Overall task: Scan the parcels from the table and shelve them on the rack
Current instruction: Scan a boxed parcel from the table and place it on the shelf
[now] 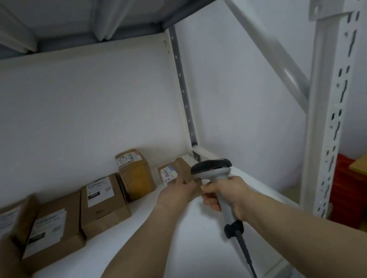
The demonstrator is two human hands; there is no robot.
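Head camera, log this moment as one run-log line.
left hand: holds small parcel near shelf right end | right hand: grips scanner | other parcels: in a row on shelf, leftward

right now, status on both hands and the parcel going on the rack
Left hand grips small parcel at right end of shelf. Right hand grips scanner. Upright parcel stands close on its left, gap between.

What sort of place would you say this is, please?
Probably a parcel storeroom: a white metal rack holding labelled cardboard parcels, and a handheld barcode scanner in the right hand.
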